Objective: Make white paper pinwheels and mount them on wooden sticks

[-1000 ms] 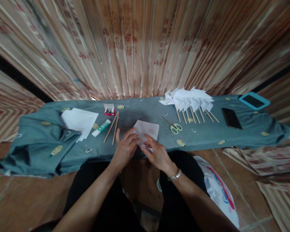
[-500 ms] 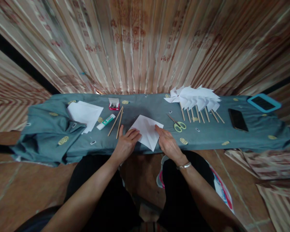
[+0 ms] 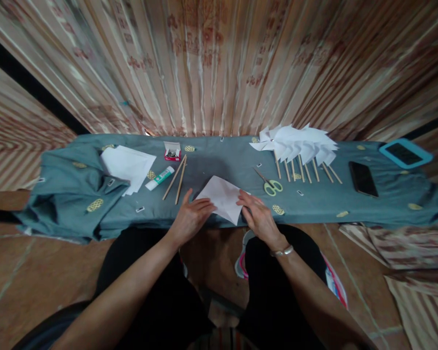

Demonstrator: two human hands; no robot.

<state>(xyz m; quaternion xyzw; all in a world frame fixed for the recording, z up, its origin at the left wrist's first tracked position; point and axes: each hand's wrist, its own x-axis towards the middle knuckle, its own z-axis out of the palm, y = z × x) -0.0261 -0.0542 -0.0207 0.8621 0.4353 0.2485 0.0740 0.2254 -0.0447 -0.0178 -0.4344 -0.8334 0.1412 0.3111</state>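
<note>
A square white sheet of paper lies turned like a diamond at the table's front edge, with faint creases across it. My left hand rests its outstretched fingers on the sheet's left side, thumb held apart. At the right corner, my right hand has its fingers bent over the paper and pinches it; that corner is mostly covered by the fingers. Green-handled scissors lie just beyond my right hand. Two thin wooden sticks lie past my left hand.
A glue stick, a small red box of metal pins and stacked white paper lie on the left. Several paper pinwheels on sticks overlap at back right, near a black phone and a blue-framed device. A curtain hangs behind.
My right hand has shifted slightly right and its fingers have curled over the paper's right corner. The sheet has turned a little; my left hand stays on its left side.
</note>
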